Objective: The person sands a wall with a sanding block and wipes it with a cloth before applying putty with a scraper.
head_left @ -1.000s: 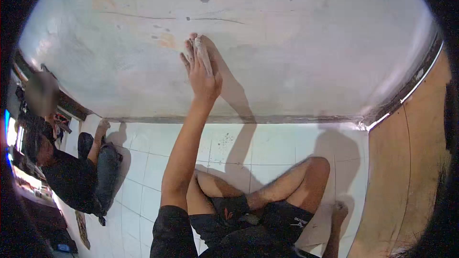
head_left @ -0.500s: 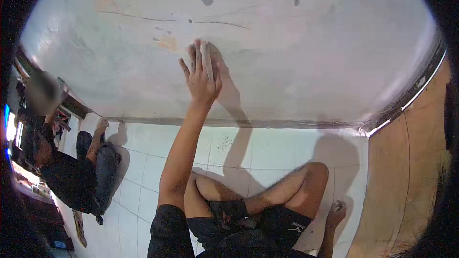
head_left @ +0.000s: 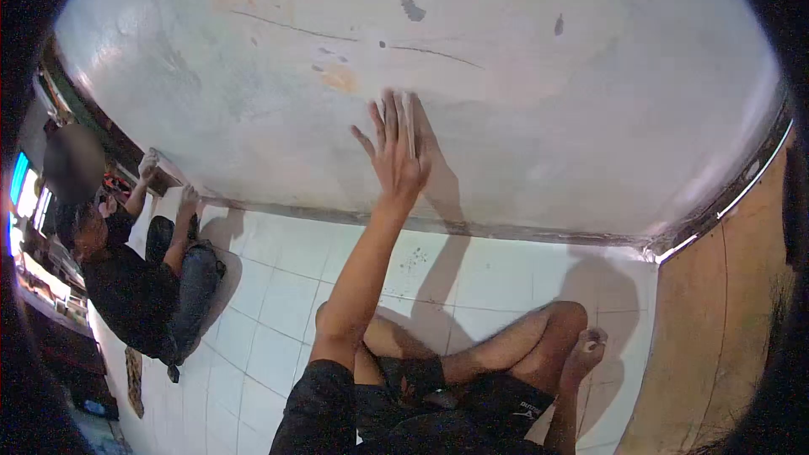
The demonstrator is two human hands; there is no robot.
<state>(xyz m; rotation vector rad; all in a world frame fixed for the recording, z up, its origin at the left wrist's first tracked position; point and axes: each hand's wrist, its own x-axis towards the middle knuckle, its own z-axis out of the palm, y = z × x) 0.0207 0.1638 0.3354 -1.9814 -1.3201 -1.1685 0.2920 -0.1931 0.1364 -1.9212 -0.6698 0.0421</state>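
Note:
My left hand (head_left: 396, 156) lies against the lower part of a pale, patchy wall (head_left: 539, 135), its arm stretched out ahead of me. The fingers are long and slightly spread, with greyish dust on them. Along the index-finger side shows a thin pale flat piece (head_left: 412, 126), pressed between hand and wall; its kind is hard to make out. Beside my bent knee, my right hand (head_left: 583, 355) is curled closed above the floor, with whitish fingertips. Whether anything sits inside it is hidden.
A co-worker in dark clothes (head_left: 131, 295) sits at the left by the same wall, both hands near its base. White tiles (head_left: 270, 299) cover the floor. A brown wooden panel (head_left: 699, 312) stands at the right. Cracks and a grey patch (head_left: 412, 8) mark the wall.
My left hand sits slightly lower on the wall, while the view has shifted left. My right hand has risen from the floor toward my knee. The co-worker's second hand now shows at the wall.

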